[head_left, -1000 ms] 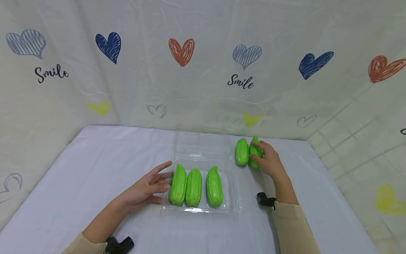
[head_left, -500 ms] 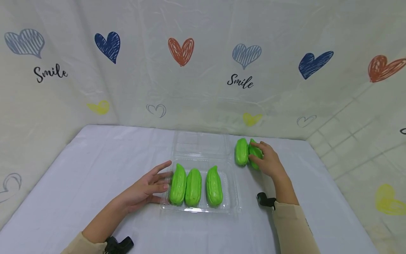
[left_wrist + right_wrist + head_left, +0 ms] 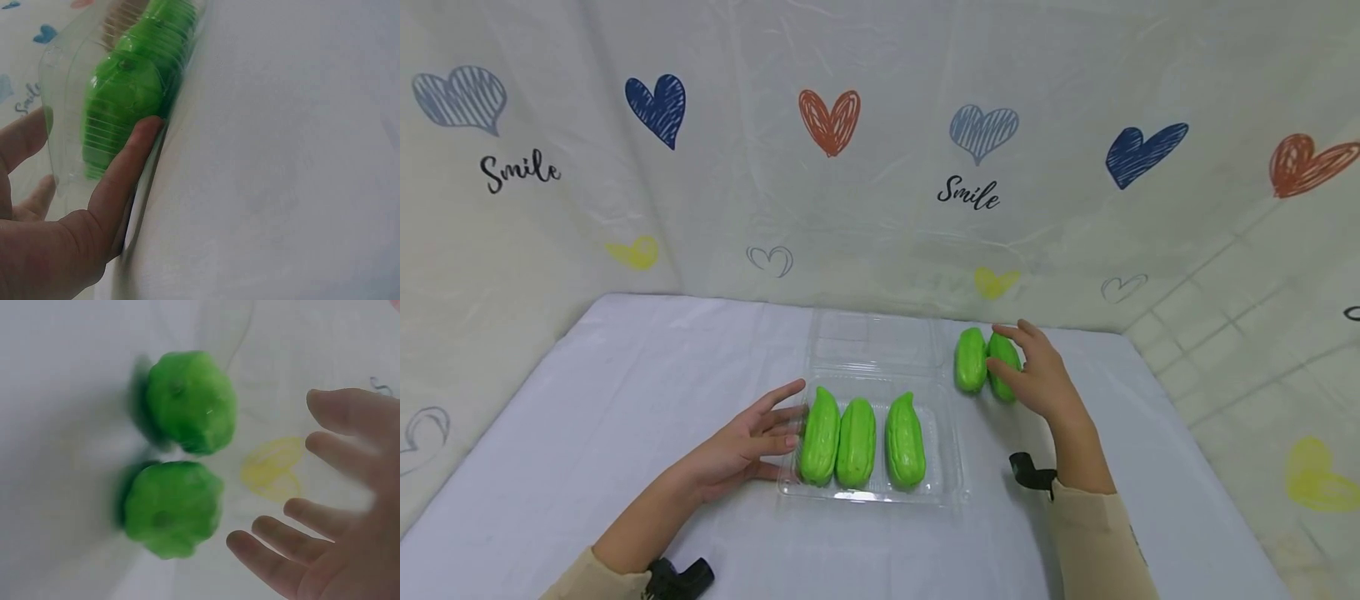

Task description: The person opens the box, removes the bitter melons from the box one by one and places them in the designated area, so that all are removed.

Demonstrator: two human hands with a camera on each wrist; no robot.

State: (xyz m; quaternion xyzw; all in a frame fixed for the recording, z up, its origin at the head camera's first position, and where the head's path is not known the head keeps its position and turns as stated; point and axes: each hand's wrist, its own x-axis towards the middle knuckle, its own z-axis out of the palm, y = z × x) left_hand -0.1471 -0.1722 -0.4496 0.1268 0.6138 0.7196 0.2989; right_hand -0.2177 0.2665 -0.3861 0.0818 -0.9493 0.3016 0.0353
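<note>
A person in beige sleeves [image 3: 1101, 533] works with both bare hands over a white cloth-covered surface [image 3: 587, 417], in front of a pale backdrop [image 3: 880, 208] printed with hearts and the word "Smile." The right hand [image 3: 1037, 371] hovers at the far right with its fingers spread and released, clear of the outer green, ridged, elongated vegetable [image 3: 1003, 352] lying beneath it. A second ago those fingers were closed in on that piece; now they have lifted and widened, and the piece lies slightly nearer the person than it did. Just beside it, on its left, a matching green ridged vegetable [image 3: 971, 360] rests on the surface.

At centre, a clear plastic hinged container [image 3: 943, 454] stands with its transparent lid [image 3: 876, 342] laid back toward the backdrop. Inside are three more of the bright green pieces, unchanged in their places: a leftmost vegetable [image 3: 819, 437] with a pointed tip, a blunter second vegetable [image 3: 857, 443] alongside it, and a third vegetable [image 3: 906, 442] to the right across a gap. The left hand [image 3: 752, 446], in the same position as a second earlier, rests against the container's left side, its fingers extended rather than clenched. Black devices [image 3: 1033, 472] are worn at both wrists.
</note>
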